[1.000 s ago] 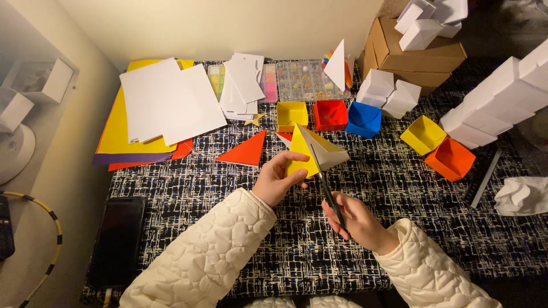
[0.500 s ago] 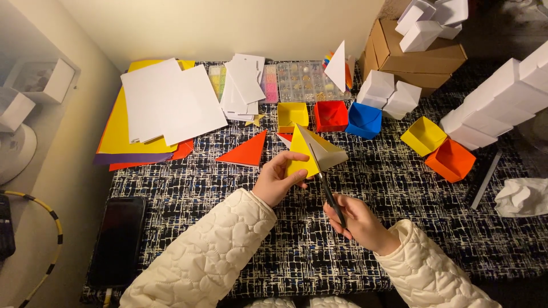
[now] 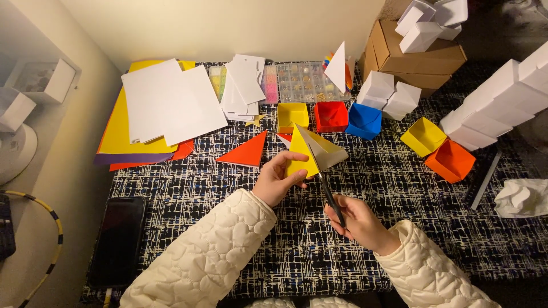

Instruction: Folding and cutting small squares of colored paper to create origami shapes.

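My left hand (image 3: 278,179) pinches the lower edge of a folded yellow paper triangle (image 3: 302,153), holding it up over the table. My right hand (image 3: 357,221) grips a pair of dark scissors (image 3: 326,185), whose blades reach up into the fold of the yellow paper. The part of the paper to the right of the blades bends away and looks paler. A flat orange-red paper triangle (image 3: 245,152) lies on the cloth just left of my left hand.
Stacked white, yellow, purple and red sheets (image 3: 162,108) lie back left. Open paper boxes stand behind: yellow (image 3: 292,116), red (image 3: 331,116), blue (image 3: 364,121), yellow (image 3: 422,137), orange (image 3: 451,161). White boxes (image 3: 502,108) and a cardboard box (image 3: 419,57) crowd the right. A dark phone (image 3: 118,239) lies front left.
Hardly anything differs. Both hands stay in place, with the scissors in the yellow paper's fold.
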